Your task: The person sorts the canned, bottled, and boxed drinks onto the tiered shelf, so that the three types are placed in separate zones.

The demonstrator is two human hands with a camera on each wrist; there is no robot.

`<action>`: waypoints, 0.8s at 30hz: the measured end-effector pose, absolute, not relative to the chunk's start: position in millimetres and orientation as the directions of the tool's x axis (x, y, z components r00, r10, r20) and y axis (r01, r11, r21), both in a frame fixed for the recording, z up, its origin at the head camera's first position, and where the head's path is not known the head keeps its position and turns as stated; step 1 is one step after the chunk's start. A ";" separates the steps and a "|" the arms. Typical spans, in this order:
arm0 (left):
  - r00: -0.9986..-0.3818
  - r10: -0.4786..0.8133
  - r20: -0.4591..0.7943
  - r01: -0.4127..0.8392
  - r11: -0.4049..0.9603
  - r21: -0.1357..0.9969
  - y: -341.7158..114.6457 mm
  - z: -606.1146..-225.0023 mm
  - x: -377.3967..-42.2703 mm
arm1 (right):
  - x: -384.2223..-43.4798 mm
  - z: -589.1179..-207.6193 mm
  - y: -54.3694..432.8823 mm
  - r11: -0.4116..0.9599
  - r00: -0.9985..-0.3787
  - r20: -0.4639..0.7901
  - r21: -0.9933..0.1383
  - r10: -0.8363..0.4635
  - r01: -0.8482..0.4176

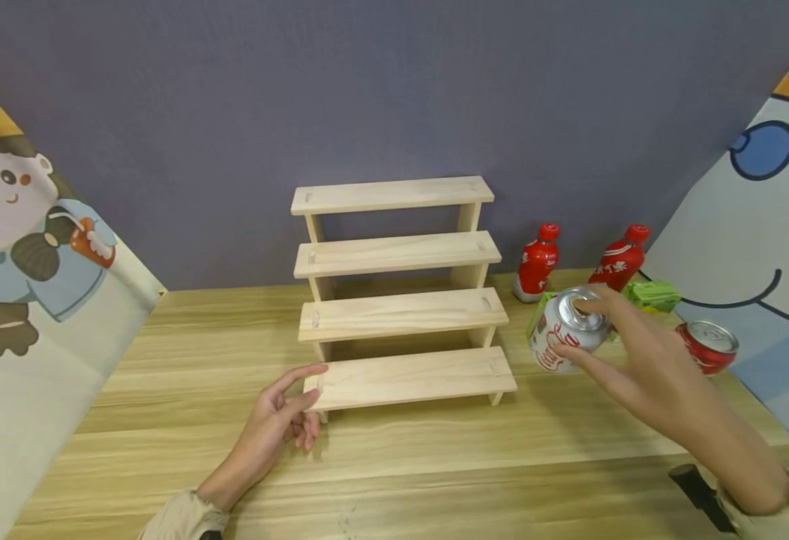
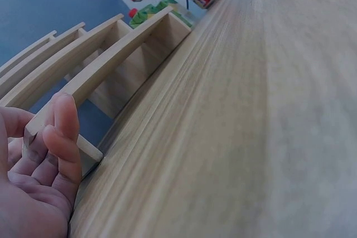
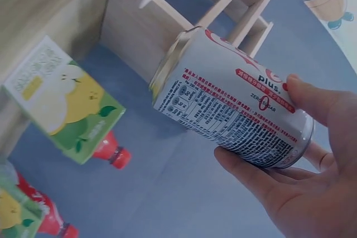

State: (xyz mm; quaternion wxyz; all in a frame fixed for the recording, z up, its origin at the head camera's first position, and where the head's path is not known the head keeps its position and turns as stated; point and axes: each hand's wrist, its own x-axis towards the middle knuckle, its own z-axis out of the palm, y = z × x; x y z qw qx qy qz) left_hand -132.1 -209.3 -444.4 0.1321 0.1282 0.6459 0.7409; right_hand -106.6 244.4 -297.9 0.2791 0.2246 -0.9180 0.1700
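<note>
One white Coca-Cola can, marked "ZERO SUGAR", silver lid uppermost: held by my right hand in the air over the bench, between the stand and the bench's right edge. Fingers of that hand: bent about the can and parted by its width, one reaching over the lid.

One pale wooden stand, four steps, placed near the bench's back edge, before a grey-blue wall. My left hand: grips the left end of the lowest step, fingers parted only by the board's thickness.

Two red bottles, red-capped, standing toward the back right corner: a left bottle, nearer the stand, and a right bottle.

Two green cartons, yellow fruit pictured: a near carton, just before the left bottle; a far carton, beside the right bottle.

One red can, upright near the right edge, in front of the far carton.
</note>
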 end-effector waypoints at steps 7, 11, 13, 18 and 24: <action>-0.927 0.374 0.031 -0.026 -0.147 0.989 -209.8 -444.9 -132.3 | -113.8 -287.2 231.6 0.817 -0.724 0.587 -0.173 -0.362 -0.549; -0.926 0.375 0.034 -0.024 -0.149 0.989 -210.1 -445.0 -132.3 | -118.6 -281.7 226.1 0.795 -0.668 0.628 -0.124 -0.399 -0.593; -0.926 0.376 0.036 -0.023 -0.151 0.988 -210.2 -445.0 -132.2 | -120.5 -278.7 223.6 0.782 -0.643 0.644 -0.110 -0.414 -0.613; -0.925 0.377 0.034 -0.025 -0.153 0.988 -210.1 -445.2 -131.9 | -122.7 -269.4 217.1 0.771 -0.640 0.644 -0.119 -0.420 -0.625; -0.926 0.375 0.032 -0.026 -0.150 0.988 -210.0 -445.0 -132.1 | -127.2 -259.2 209.9 0.758 -0.625 0.651 -0.116 -0.430 -0.642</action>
